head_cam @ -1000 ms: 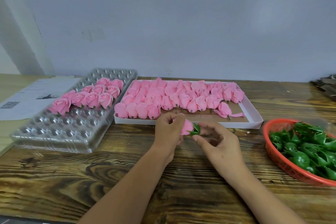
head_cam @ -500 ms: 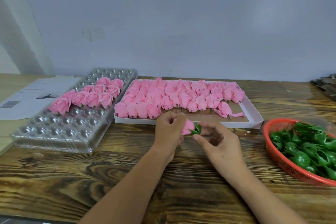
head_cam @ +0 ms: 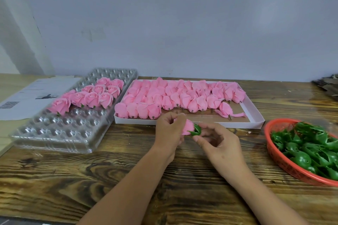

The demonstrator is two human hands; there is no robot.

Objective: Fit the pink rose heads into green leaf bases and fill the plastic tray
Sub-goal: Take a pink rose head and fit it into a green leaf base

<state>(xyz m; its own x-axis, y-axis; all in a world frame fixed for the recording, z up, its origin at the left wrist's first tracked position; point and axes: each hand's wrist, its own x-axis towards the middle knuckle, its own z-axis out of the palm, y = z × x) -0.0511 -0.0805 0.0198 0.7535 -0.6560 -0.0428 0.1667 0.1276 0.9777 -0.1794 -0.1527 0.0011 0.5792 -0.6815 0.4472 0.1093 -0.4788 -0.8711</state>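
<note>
Left hand (head_cam: 169, 129) grips a pink fabric rose head (head_cam: 187, 127); right hand (head_cam: 217, 142) fingertips pinch its green plastic leaf base (head_cam: 196, 130), mid-fit at table centre. Clear plastic cell tray (head_cam: 54, 133) at 10 o'clock holds roughly a dozen finished roses (head_cam: 91, 95), most cells unfilled. Many heads wait in the white cardboard box (head_cam: 256, 115) at 12.

Wooden table (head_cam: 128, 179), dark-grained planks, lighter board at far left. Lying on it: clear plastic tray (head_cam: 60, 133) at left, cupped cells, partly filled; white shallow box (head_cam: 256, 115) at centre, just beside the tray; red mesh basket (head_cam: 285, 162) at right edge; printed paper sheets (head_cam: 34, 97) at far left, partly under the tray; dark, indistinct stack (head_cam: 327, 86) at far right.
</note>
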